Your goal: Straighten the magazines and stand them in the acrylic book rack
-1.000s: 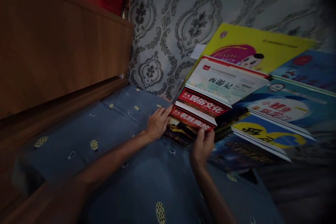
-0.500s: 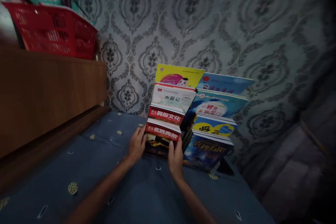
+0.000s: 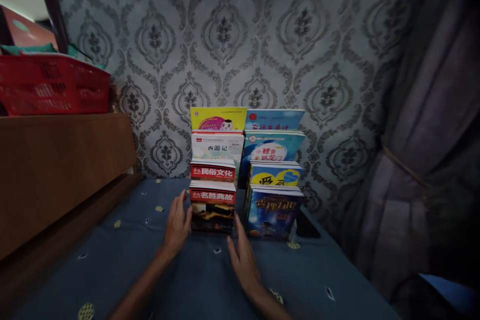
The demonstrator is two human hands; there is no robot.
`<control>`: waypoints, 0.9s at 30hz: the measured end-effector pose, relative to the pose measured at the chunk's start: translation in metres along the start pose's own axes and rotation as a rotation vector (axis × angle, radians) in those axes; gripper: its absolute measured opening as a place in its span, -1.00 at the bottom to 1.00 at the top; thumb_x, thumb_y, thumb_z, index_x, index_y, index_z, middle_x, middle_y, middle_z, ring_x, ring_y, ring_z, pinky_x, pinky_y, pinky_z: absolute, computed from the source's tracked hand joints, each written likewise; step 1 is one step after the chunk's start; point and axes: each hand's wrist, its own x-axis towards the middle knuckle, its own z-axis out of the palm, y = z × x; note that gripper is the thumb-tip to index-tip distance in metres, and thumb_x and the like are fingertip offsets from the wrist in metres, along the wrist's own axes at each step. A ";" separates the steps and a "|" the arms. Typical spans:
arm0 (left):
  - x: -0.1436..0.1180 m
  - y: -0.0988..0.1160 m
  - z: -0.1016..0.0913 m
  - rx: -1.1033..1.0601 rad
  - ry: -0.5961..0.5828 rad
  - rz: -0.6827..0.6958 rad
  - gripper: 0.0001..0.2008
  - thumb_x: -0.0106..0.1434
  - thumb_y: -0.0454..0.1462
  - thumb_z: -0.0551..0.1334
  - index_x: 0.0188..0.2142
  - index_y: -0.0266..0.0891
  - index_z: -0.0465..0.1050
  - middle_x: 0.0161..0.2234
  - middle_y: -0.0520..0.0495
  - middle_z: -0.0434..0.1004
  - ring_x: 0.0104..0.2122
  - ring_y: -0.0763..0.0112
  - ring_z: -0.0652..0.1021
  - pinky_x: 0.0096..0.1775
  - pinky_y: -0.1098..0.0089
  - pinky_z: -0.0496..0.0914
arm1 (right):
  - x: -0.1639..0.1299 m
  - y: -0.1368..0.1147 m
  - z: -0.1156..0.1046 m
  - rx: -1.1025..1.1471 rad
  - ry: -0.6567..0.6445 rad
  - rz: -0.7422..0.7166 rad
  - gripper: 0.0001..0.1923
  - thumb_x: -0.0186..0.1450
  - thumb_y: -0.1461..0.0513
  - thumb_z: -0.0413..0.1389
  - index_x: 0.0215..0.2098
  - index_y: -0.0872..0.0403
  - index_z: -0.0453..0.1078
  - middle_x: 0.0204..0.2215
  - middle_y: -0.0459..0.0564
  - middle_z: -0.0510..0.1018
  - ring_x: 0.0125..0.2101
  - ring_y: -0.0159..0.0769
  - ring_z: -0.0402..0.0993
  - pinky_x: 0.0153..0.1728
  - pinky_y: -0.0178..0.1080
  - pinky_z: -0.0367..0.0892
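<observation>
Your left hand (image 3: pixel 177 225) lies flat, fingers spread, against the left edge of the front red-banded book (image 3: pixel 212 208); your right hand (image 3: pixel 242 255) hovers open just off its lower right corner, gripping nothing. The book stands propped on soft blue bedding (image 3: pixel 112 255), fronting the left stack. Any nudge could topple that row against the wallpapered wall (image 3: pixel 262 35).

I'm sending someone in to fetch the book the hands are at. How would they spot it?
Find the patterned wall; two rows of books lean against it on the blue cloth. In the left row, take the front book, between the left hand and right hand. Unlike the blue-covered book beside it, it has a red title band over a dark picture.
</observation>
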 end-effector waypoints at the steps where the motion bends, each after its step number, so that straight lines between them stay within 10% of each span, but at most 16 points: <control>1: 0.006 0.005 -0.003 0.001 0.026 0.009 -0.52 0.45 -0.18 0.01 0.31 -0.18 0.09 0.11 -0.25 0.41 0.15 0.16 0.43 0.18 0.03 0.34 | -0.005 0.003 -0.004 -0.010 -0.016 -0.015 -0.39 0.46 0.11 -0.09 0.44 -0.04 -0.04 0.36 0.05 0.22 0.34 -0.14 0.14 0.30 0.04 0.19; 7: 0.066 0.040 -0.018 0.020 0.126 0.142 -0.54 0.45 -0.18 0.00 0.28 -0.23 0.16 0.19 -0.28 0.34 0.22 0.16 0.35 0.26 0.03 0.23 | -0.006 -0.017 -0.026 -0.017 -0.106 -0.136 -0.41 0.47 0.18 -0.11 0.44 -0.06 -0.06 0.38 0.01 0.19 0.35 -0.18 0.12 0.30 0.01 0.21; 14: 0.122 0.040 -0.010 -0.121 0.156 0.062 -0.52 0.44 -0.10 0.02 0.25 -0.24 0.24 0.23 -0.28 0.35 0.24 0.13 0.37 0.26 0.05 0.24 | 0.070 -0.086 -0.039 0.051 -0.012 -0.243 -0.39 0.47 0.15 -0.10 0.45 -0.02 -0.08 0.39 0.02 0.17 0.36 -0.15 0.10 0.33 0.04 0.14; 27: 0.107 0.040 0.017 -0.154 0.181 -0.019 -0.56 0.45 -0.15 -0.05 0.21 -0.27 0.28 0.19 -0.28 0.42 0.20 0.18 0.44 0.22 0.10 0.32 | 0.141 -0.082 -0.009 0.052 0.093 -0.154 -0.33 0.41 0.06 -0.10 0.43 0.07 -0.02 0.36 0.14 0.20 0.34 -0.02 0.13 0.32 0.18 0.07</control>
